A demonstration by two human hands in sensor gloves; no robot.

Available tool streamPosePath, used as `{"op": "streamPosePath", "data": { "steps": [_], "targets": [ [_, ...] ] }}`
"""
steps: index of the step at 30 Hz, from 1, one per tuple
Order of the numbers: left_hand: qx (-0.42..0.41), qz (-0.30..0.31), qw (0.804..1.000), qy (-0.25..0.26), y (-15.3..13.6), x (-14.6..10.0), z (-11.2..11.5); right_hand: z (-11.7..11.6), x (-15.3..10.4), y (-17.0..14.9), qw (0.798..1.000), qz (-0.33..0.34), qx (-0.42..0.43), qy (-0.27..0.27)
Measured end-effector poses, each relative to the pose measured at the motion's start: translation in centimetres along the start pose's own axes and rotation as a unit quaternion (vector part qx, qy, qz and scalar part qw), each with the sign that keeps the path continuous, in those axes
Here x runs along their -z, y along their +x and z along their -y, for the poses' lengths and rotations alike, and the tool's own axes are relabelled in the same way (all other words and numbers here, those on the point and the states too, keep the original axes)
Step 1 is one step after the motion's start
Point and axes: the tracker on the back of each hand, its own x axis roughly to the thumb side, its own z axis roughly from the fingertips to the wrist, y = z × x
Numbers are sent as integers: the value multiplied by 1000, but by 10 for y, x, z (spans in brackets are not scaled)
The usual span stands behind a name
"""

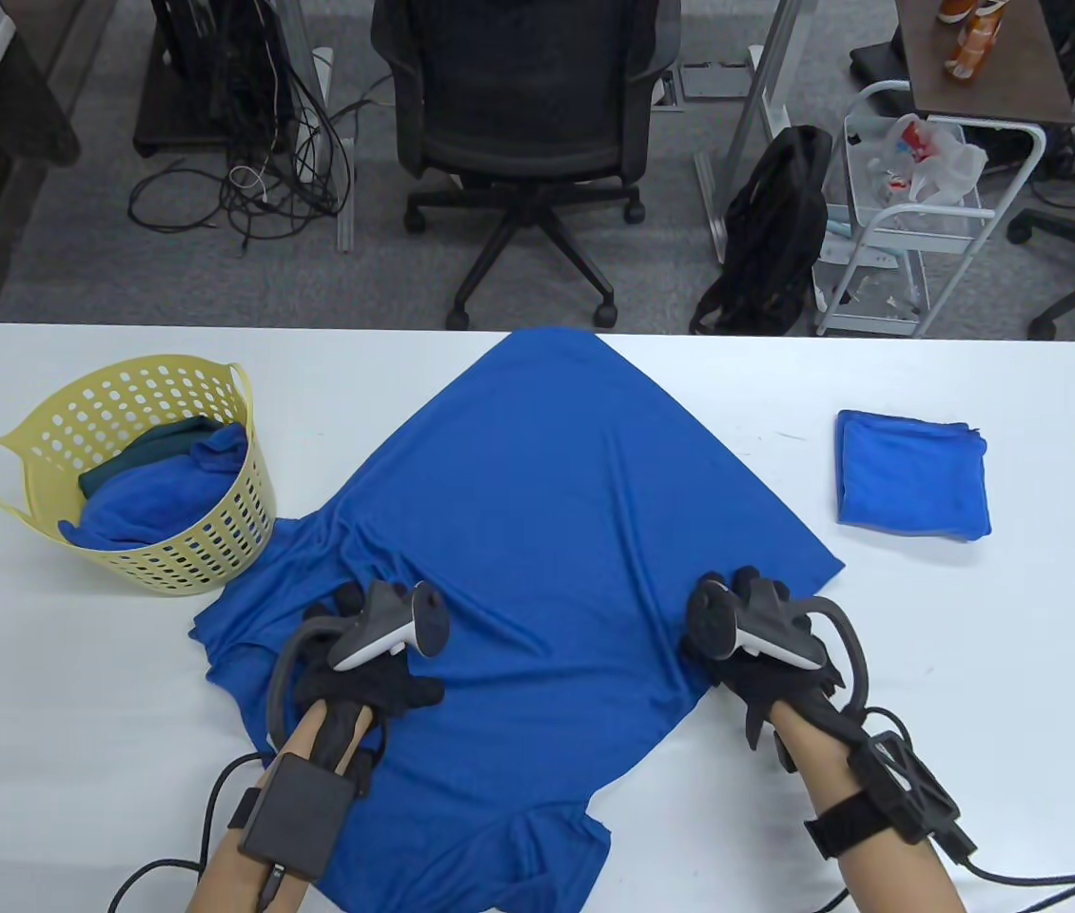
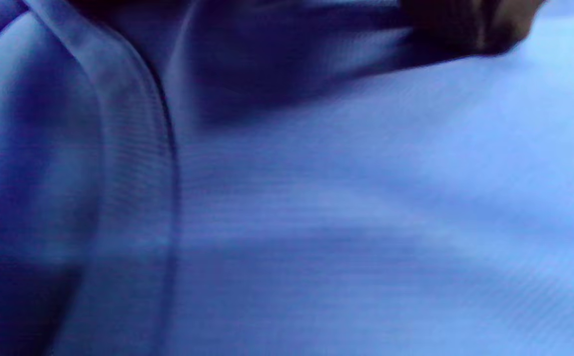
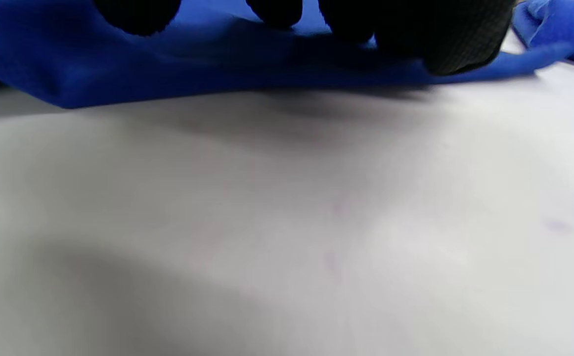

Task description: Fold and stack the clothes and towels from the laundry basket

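A blue T-shirt lies spread on the white table, wrinkled at its near left side. My left hand rests flat on the shirt near its left part, thumb spread out. The left wrist view is filled with the shirt's cloth and a raised fold, with one fingertip at the top. My right hand grips the shirt's right edge, where creases meet. In the right wrist view its fingertips sit on the slightly lifted blue edge.
A yellow laundry basket stands at the left with a blue towel and a dark green cloth in it. A folded blue towel lies at the right. An office chair stands beyond the far edge.
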Motion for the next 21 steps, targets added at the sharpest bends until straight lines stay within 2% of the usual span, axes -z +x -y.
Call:
{"op": "streamPosePath", "data": {
  "steps": [3, 5, 6, 9, 10, 11, 12, 14, 15, 17, 21],
  "targets": [
    [28, 22, 999, 20, 0, 18, -20, -4, -35, 6, 999, 20, -34, 34],
    [64, 8, 997, 53, 2, 23, -34, -3, -54, -1, 998, 31, -24, 48],
    [74, -4, 995, 74, 4, 20, -38, -1, -56, -8, 999, 30, -10, 38],
    [67, -27, 989, 130, 5, -3, -33, 4, -51, -43, 997, 2, 53, -60],
    [56, -29, 990, 126, 4, -10, -29, 3, -45, -53, 994, 6, 68, -84],
    [37, -36, 993, 102, 2, -21, -18, 0, -32, -66, 990, 18, 97, -97],
    [27, -36, 996, 80, -1, -28, -10, -3, -23, -73, 988, 20, 124, -87],
    [13, -31, 999, 22, -11, -38, 14, -18, 0, -85, 979, 9, 202, -5],
    [11, -31, 999, 8, -16, -40, 23, -22, 5, -87, 977, 6, 214, 16],
    [3, -30, 1000, -2, -30, -39, 42, -33, 10, -87, 978, -19, 194, 71],
    [-40, 8, 999, 11, -46, -33, 47, -35, -12, -77, 989, -36, 118, 77]
  ]
}}
